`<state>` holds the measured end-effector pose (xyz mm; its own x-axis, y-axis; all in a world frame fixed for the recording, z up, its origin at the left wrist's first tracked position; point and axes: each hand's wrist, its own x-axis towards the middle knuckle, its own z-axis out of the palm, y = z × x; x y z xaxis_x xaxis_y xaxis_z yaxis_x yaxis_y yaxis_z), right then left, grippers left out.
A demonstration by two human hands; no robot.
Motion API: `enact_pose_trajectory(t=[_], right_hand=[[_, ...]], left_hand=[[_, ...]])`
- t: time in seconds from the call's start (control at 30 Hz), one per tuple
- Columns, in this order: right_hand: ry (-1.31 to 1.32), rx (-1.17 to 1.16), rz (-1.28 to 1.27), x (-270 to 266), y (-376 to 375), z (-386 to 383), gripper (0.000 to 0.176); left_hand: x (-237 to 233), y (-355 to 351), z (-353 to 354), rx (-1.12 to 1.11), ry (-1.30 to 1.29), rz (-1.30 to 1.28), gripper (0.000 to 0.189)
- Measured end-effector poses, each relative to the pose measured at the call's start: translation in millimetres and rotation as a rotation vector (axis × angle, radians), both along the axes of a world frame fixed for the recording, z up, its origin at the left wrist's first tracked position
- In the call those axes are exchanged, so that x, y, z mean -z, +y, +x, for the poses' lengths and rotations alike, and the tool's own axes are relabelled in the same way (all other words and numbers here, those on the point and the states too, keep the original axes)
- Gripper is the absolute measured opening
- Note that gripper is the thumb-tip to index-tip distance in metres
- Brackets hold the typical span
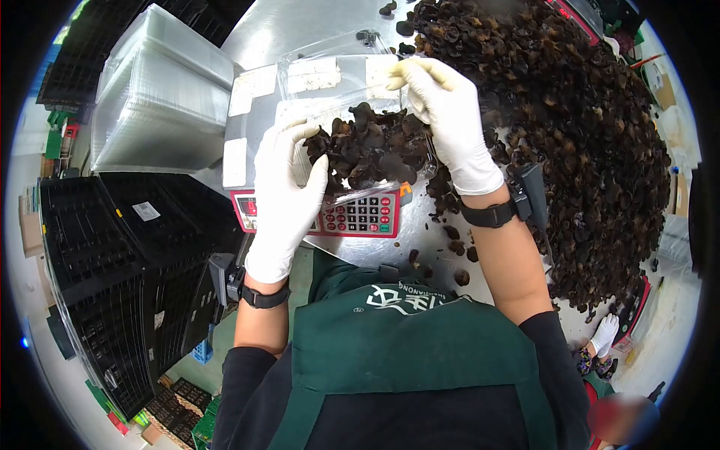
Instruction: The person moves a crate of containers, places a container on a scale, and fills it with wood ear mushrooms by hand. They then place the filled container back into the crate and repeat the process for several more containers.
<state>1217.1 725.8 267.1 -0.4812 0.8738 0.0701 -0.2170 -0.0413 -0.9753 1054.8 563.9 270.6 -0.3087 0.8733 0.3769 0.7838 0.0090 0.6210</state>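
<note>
A clear plastic box (352, 191) filled with wood ear mushrooms (371, 146) sits over a digital scale (367, 217) with a red-edged keypad. My left hand (289, 176), in a white glove, grips the box's left side, thumb at the near side and fingers at the far side. My right hand (442, 105), also gloved, is at the far right corner, its fingers curled at the clear plastic edge; the exact contact is hard to see. Behind, another clear plastic piece (337, 45) lies across the scale's platform, which has white labels.
A large heap of wood ear mushrooms (577, 150) covers the metal table (277, 22) on the right. Stacked clear plastic boxes (165, 97) stand at left, above black crates (142, 255). A co-worker's gloved hands (604, 334) show at lower right, near another red-edged scale (637, 311).
</note>
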Motion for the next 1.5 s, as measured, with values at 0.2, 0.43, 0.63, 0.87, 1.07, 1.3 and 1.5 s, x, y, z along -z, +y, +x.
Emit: enact_pose_trajectory(t=[0.2,0.43,0.63,0.87,1.07,1.3,1.5], right_hand=[[0.044,0.072,-0.028,-16.4,1.9,42.3,0.028],[-0.26,0.129,-0.041,2.2,-18.6,103.0,0.023],[-0.775,-0.244,0.304,-36.9,-54.7,64.6,0.04],[-0.614,-0.127,0.475,-12.1,-44.1,46.9,0.016],[-0.474,-0.007,0.91,-19.8,-23.8,2.7,0.023],[-0.373,-0.158,0.657,24.8,-31.2,-30.7,0.029],[0.066,-0.2,0.335,-8.8,10.4,16.1,0.053]], left_hand=[[-14.2,1.4,-6.9,-0.031,0.13,0.06,0.039],[-45.0,-5.0,-70.3,-0.256,0.157,0.175,0.031],[-51.8,9.4,-65.5,-0.129,0.238,0.256,0.025],[-39.6,23.9,-68.1,-0.091,0.161,0.165,0.025],[-22.1,30.1,-60.7,-0.055,0.105,0.045,0.031],[-13.1,38.3,-69.9,-0.046,0.099,0.007,0.031],[-15.3,46.6,-87.9,-0.055,0.121,-0.046,0.031]])
